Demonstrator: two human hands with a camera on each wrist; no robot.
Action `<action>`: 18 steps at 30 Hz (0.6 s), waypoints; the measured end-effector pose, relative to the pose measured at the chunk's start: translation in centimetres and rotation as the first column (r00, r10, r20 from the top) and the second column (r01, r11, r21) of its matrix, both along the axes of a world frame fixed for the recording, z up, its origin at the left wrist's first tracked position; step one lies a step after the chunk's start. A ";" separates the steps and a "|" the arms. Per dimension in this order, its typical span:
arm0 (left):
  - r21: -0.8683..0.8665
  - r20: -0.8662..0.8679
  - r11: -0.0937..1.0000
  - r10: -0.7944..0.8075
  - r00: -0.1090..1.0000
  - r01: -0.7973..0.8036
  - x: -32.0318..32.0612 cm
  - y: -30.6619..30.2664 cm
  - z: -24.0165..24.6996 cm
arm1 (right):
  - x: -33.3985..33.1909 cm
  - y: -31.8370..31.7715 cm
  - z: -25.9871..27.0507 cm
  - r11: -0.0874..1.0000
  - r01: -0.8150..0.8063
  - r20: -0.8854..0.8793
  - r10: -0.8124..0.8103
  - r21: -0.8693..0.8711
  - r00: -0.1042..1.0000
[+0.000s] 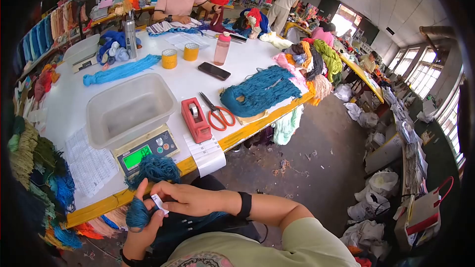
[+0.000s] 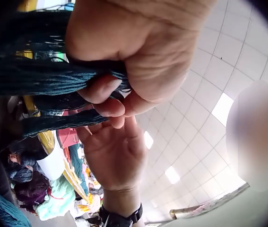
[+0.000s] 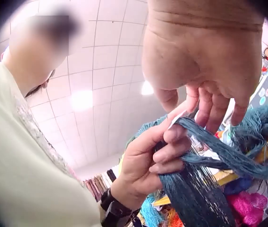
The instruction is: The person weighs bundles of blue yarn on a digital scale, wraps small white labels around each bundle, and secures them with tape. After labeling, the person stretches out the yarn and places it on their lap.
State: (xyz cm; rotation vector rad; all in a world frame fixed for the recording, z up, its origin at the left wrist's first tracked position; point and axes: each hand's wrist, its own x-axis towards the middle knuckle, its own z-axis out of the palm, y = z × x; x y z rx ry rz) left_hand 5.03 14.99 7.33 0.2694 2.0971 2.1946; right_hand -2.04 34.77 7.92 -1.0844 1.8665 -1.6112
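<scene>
My left hand (image 1: 140, 235) grips a skein of dark teal yarn (image 2: 34, 78), its strands running between curled fingers and hanging below the hand in the right wrist view (image 3: 197, 198). A small white paper label (image 1: 159, 204) with dark print sits at the yarn by my left thumb. My right hand (image 1: 190, 200) meets the left there, its fingertips pinching at the label. In the right wrist view, the right hand (image 3: 202, 56) is above the left hand (image 3: 141, 158), and the label is mostly hidden by fingers. More teal yarn (image 1: 157, 169) bunches at the table edge, close beyond my hands.
Along the near edge stand a digital scale (image 1: 143, 151) bearing a grey plastic tub (image 1: 131, 101), a red tape dispenser (image 1: 196, 121) and a label sheet (image 1: 208, 155). Orange-handled scissors (image 1: 220, 117), a phone (image 1: 213, 70) and a teal skein pile (image 1: 262, 89) lie beyond. A person sits opposite.
</scene>
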 end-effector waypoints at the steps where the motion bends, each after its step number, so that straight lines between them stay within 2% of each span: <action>1: 0.001 0.001 1.000 0.000 1.000 0.000 -0.1 -0.3 -0.5 | 0.0 0.0 0.2 0.998 -0.003 0.011 0.002 0.055 1.000; 2: -0.087 -0.138 0.996 -0.005 0.990 -0.007 -0.3 -0.7 -1.3 | 0.1 -0.1 0.1 0.998 -0.003 0.014 0.002 0.056 1.000; 3: -0.172 -0.273 0.985 -0.022 0.962 -0.027 -0.3 -0.9 -1.7 | 0.2 -0.3 0.0 0.994 0.059 -0.067 -0.053 0.087 0.996; 4: -0.170 -0.269 0.985 -0.021 0.963 -0.026 -0.2 -1.1 -1.8 | 0.2 -0.4 -0.1 0.986 0.122 -0.150 -0.105 0.113 0.983; 6: -0.473 -0.520 0.846 -0.043 0.853 -0.245 0.0 -1.2 -1.5 | 0.5 -0.5 0.3 0.980 0.150 -0.135 -0.133 0.127 0.982; 7: -0.386 -0.498 0.873 0.076 0.864 -0.299 0.0 -0.7 -2.5 | 0.6 -0.5 0.6 0.974 0.180 -0.125 -0.163 0.138 0.979; 8: -0.385 -0.496 0.873 0.077 0.865 -0.298 -0.1 -0.8 -2.4 | 0.8 -0.6 0.9 0.974 0.180 -0.124 -0.163 0.140 0.979; 10: -0.441 -0.711 0.808 -0.050 0.701 -0.390 -0.7 -0.8 -0.9 | 1.1 -0.6 1.3 0.964 0.250 -0.202 -0.228 0.091 0.953; 14: -0.455 -0.633 0.824 -0.033 0.774 -0.337 -0.5 -0.6 0.3 | 0.9 -0.3 1.8 0.971 0.224 -0.288 -0.191 0.084 0.938; 16: -0.481 -0.465 0.851 -0.046 0.884 -0.209 -0.2 -0.9 0.7 | 0.6 -0.2 2.1 0.993 0.122 -0.412 -0.113 -0.006 0.904; 18: -0.408 -0.246 0.912 -0.066 0.967 -0.041 -0.4 -1.6 0.1 | 0.2 -0.1 2.2 0.999 0.035 -0.409 -0.029 0.007 0.912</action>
